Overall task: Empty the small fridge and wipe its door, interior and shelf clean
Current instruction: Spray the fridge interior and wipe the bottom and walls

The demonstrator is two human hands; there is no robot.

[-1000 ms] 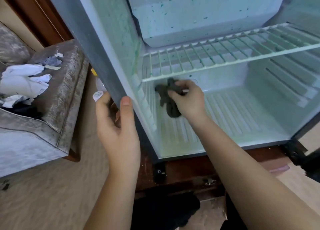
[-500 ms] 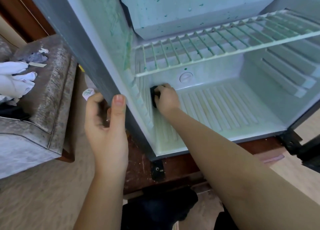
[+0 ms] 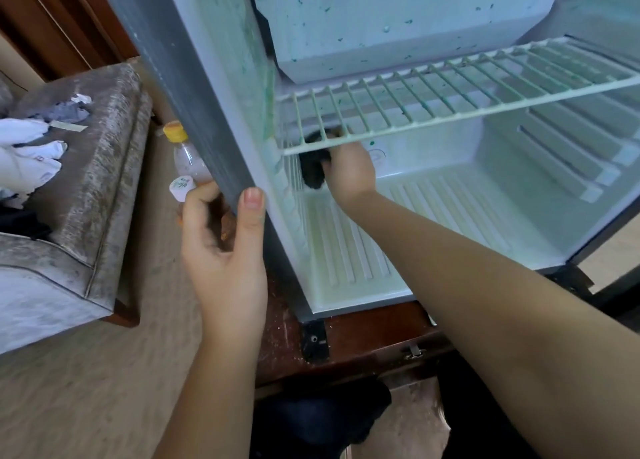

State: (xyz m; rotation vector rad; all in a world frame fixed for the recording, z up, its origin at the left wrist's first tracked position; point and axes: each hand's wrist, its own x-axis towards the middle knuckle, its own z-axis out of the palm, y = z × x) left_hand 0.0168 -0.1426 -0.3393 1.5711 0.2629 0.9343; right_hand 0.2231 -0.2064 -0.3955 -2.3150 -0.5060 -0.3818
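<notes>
Where fridge point(image 3: 194, 77) sits: dark wooden surface point(image 3: 367, 334), grey sofa point(image 3: 86, 167) left.
Fridge: wire shelf point(image 3: 450, 88), green specks.
Left hand point(image 3: 221, 250): gripping fridge edge.
Right hand point(image 3: 349, 173): clutching dark cloth point(image 3: 313, 173) under shelf.

**Where we can reach**

We see the wire shelf point(image 3: 450, 91) spanning the fridge point(image 3: 180, 77) wall to wall, capping the lower compartment. Beneath it, the ribbed floor point(image 3: 433, 216) lies open to the right. Our right hand point(image 3: 349, 173) and dark cloth point(image 3: 313, 173) fill the back left corner. Outside, bottles point(image 3: 185, 155) stand between the fridge's side and the sofa arm point(image 3: 93, 167).
</notes>
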